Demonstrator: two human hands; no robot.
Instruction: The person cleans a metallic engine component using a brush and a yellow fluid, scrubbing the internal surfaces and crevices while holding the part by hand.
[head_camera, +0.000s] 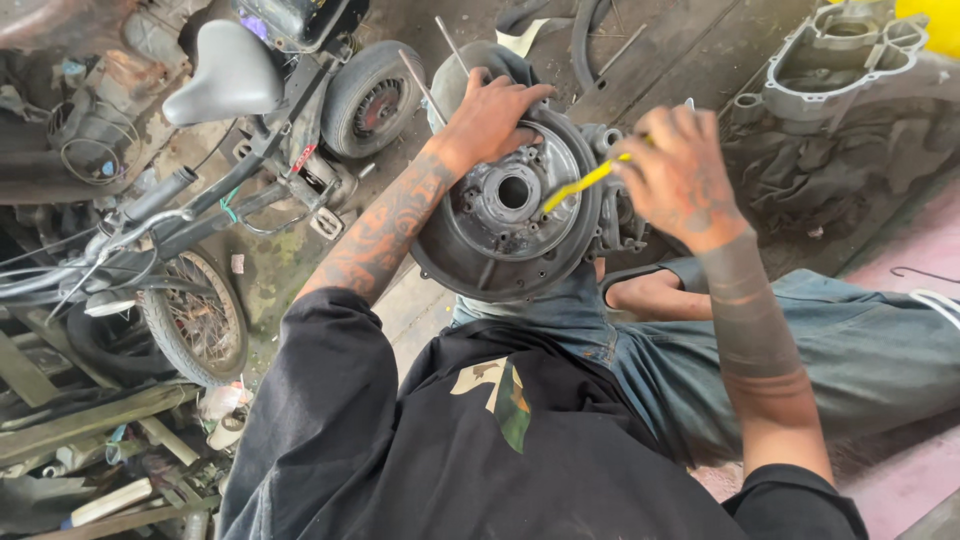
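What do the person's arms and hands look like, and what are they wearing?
Both hands are bare, no gloves. The left arm has patterned tattoos along the forearm; the right arm has dark tattooed bands, and the right hand has ink on its back. Black sleeves cover the upper arms.

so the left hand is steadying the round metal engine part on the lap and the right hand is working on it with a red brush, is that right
Not quite: the brush is yellow, not red, as the head view shows. The rest holds: the left hand steadies the round metal engine part on the lap, and the right hand works on it.
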